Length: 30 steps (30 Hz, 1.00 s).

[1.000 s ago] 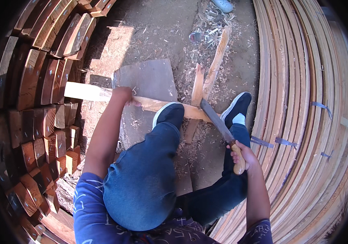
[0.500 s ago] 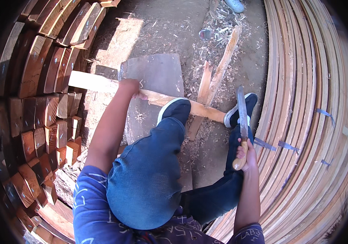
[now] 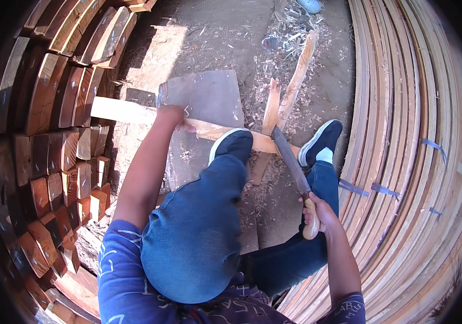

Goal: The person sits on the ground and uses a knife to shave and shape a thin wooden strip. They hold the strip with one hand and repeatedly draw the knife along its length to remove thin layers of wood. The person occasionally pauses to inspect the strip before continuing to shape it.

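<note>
A long pale wooden board (image 3: pixel 123 110) lies slantwise across the ground in front of me. My left hand (image 3: pixel 172 116) is closed around it near its left part. My left shoe (image 3: pixel 234 144) rests against the board, and my right shoe (image 3: pixel 322 143) stands by its right end. In my right hand (image 3: pixel 322 215) is a machete (image 3: pixel 294 166) with a wooden handle, the fingers wrapped round the grip. Its blade points up and left, its tip over the board's right part; whether it touches the wood I cannot tell.
Two rough wood pieces (image 3: pixel 298 75) lie beyond the board among wood shavings (image 3: pixel 258 102). A flat grey sheet (image 3: pixel 204 89) lies under the board. Stacked timber (image 3: pixel 42 146) rises on the left, and long strapped planks (image 3: pixel 398 135) fill the right. A light blue clog (image 3: pixel 310 5) is at the far edge.
The machete has swung down and left from near my right shoe to over the board. My right hand has lowered slightly. My left hand stays on the board.
</note>
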Motion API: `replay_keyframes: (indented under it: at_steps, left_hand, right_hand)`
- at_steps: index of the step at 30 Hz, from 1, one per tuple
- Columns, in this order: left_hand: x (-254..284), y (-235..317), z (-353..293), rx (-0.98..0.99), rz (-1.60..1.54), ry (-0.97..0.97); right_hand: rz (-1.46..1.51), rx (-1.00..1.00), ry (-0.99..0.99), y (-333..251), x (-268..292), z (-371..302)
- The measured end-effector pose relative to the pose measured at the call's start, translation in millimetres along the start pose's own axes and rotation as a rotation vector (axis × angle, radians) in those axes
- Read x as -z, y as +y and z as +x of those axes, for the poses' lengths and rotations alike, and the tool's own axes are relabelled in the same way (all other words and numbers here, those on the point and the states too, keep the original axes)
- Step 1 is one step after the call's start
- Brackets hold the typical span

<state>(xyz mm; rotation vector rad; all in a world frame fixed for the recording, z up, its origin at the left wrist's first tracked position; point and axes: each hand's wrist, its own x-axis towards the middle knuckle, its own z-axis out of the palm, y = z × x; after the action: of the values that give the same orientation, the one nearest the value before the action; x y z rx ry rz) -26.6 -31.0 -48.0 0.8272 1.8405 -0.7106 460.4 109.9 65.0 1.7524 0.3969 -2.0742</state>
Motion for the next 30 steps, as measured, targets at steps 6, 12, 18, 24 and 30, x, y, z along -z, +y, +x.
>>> replay_keyframes:
  at_steps: [6, 12, 18, 24, 30]
  left_hand:
    - [8, 4, -4, 0.022, 0.0, 0.042]
    - [6, -2, -5, 0.013, 0.024, 0.03]
    - [5, 2, -4, -0.018, 0.006, 0.086]
    - [-2, -2, -10, -0.055, 0.038, 0.171]
    - [10, 5, -9, 0.023, 0.002, 0.019]
  right_hand:
    - [0.494, 0.301, -0.018, -14, 33, 8]
    - [0.078, -0.035, -0.034, -22, 11, -11]
    - [0.234, 0.228, 0.09, -6, -3, 13]
    - [0.151, 0.137, 0.0, -29, 18, 7]
    - [0.104, 0.007, 0.038, -3, -2, 17]
